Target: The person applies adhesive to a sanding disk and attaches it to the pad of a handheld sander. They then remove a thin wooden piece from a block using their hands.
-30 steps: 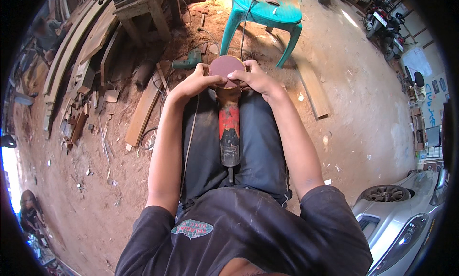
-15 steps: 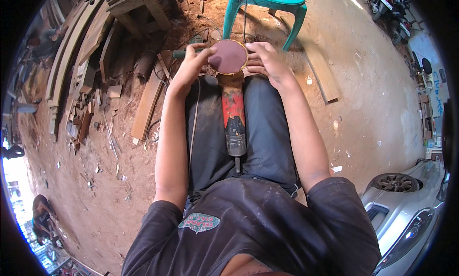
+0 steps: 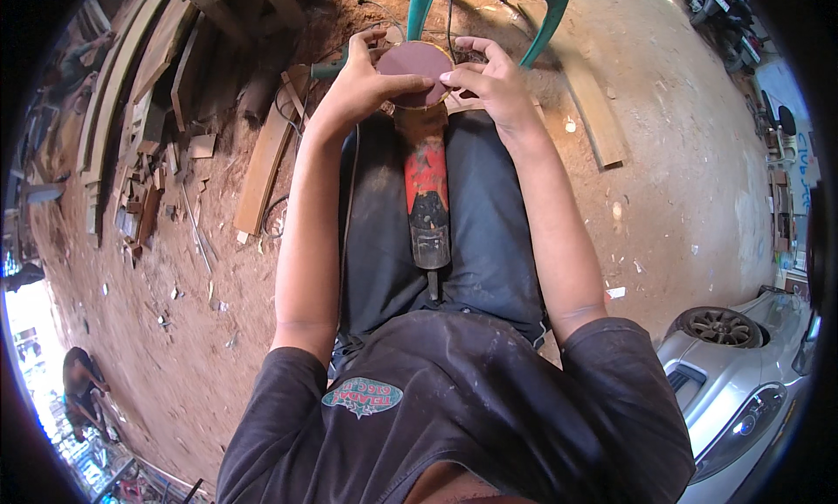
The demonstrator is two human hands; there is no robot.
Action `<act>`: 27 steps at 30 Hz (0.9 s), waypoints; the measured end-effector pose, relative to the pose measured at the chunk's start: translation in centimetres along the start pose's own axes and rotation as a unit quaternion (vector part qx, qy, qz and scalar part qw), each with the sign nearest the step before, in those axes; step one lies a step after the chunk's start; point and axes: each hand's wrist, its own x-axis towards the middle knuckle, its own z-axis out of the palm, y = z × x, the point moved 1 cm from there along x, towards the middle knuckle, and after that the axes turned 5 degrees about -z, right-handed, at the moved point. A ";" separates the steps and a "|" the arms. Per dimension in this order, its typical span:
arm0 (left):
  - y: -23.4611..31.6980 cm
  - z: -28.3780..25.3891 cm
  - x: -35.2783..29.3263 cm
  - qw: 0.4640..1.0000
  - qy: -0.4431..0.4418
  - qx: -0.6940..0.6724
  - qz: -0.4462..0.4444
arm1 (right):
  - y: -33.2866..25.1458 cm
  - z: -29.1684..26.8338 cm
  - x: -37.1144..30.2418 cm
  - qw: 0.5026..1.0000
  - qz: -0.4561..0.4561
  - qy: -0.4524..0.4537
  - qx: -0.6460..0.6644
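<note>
A round maroon sanding disc [image 3: 406,63] with a yellowish rim sits face up on the head of a red and black angle grinder [image 3: 428,177]. The grinder lies lengthwise between my thighs, its cord end toward my body. Across the disc's face stretches the thumb of my left hand [image 3: 356,83], with its fingers curved round the left edge. At the opposite edge is my right hand [image 3: 499,87], its thumb tip on the disc and its index finger bent above. The undersides of the fingers are partly hidden.
Ahead stands a green plastic stool [image 3: 546,24]. Planks [image 3: 589,107] lie on the dirt floor, with stacked timber [image 3: 131,76] and wood scraps [image 3: 140,207] to the left. A silver car [image 3: 733,373] is at the lower right. Another person [image 3: 83,386] is at the far lower left.
Both thumbs have come inward onto the disc's face, the left one reaching farthest. The disc, grinder and hands appear slightly higher in the view.
</note>
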 end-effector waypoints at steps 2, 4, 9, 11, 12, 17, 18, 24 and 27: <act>-0.1 0.3 -0.1 1.000 -0.012 -0.003 -0.017 | 0.0 -0.2 0.0 1.000 0.005 0.005 -0.004; -0.3 0.2 0.1 1.000 -0.019 -0.009 -0.022 | -0.1 0.0 0.2 1.000 0.013 0.008 -0.011; -0.6 0.6 0.0 0.999 -0.010 -0.047 -0.013 | 0.0 0.4 0.6 0.999 0.019 0.014 -0.027; 0.4 0.6 -0.6 0.997 -0.009 -0.076 -0.027 | -0.1 0.6 0.5 0.999 0.026 0.013 -0.019; 0.8 0.7 -0.6 0.996 -0.017 -0.075 -0.034 | -0.3 0.6 0.3 0.999 0.026 0.014 -0.015; -0.4 0.8 -0.3 0.997 -0.014 -0.044 -0.059 | 0.2 0.3 0.5 0.999 0.017 0.020 -0.038; -0.6 0.9 -0.2 0.997 -0.010 -0.047 -0.060 | -0.2 0.6 0.2 0.997 0.033 0.026 -0.060; -0.5 0.9 -0.3 0.998 -0.005 -0.029 -0.051 | -1.3 0.8 -0.1 0.996 0.036 0.033 -0.075; -0.3 0.7 -0.7 0.998 0.000 -0.042 -0.051 | -1.4 0.7 0.3 0.994 0.048 0.024 -0.093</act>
